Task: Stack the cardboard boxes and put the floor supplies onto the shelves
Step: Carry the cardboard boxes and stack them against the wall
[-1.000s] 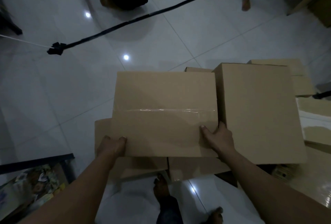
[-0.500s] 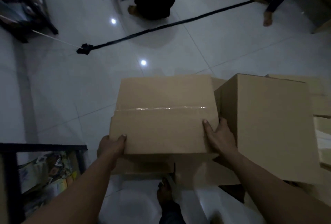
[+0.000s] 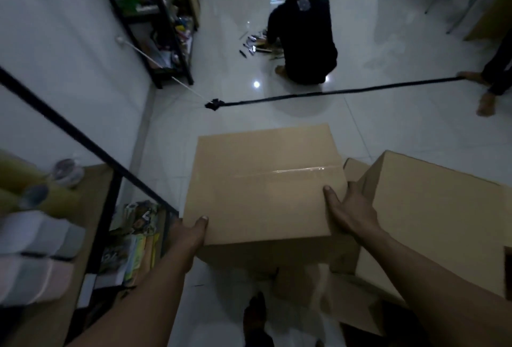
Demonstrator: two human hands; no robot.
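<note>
Now the taped brown cardboard box (image 3: pixel 263 180) sits higher and nearer the camera than a second ago, and its front wall is exposed above the flattened brown cardboard pieces (image 3: pixel 304 283) that lie under it and at the foot of the tall plain brown cardboard box (image 3: pixel 432 213). The view has also swung up and to the left of the tall box, so a black metal shelf frame (image 3: pixel 83 136) with mixed supplies comes into sight on that far side.

Both grips match the earlier ones. The left hand (image 3: pixel 191 231) grips the near corner farthest from the tall box, thumb on the top face and fingers hidden beneath. The right hand (image 3: pixel 349 208) grips the edge facing the tall box, thumb on top and fingers down the side wall, in the narrow gap between the two boxes.

By this evidence the taped box is probably off its support and in carriage, so the stacking step appears under way, with placement not yet made.

Orientation: the taped face points upward, roughly level. The long axis runs across the person, from shelf side to tall-box side, parallel to the shiny tape seam. It has skewed slightly, and the end beside the tall box now lies a little farther from the person.
</note>
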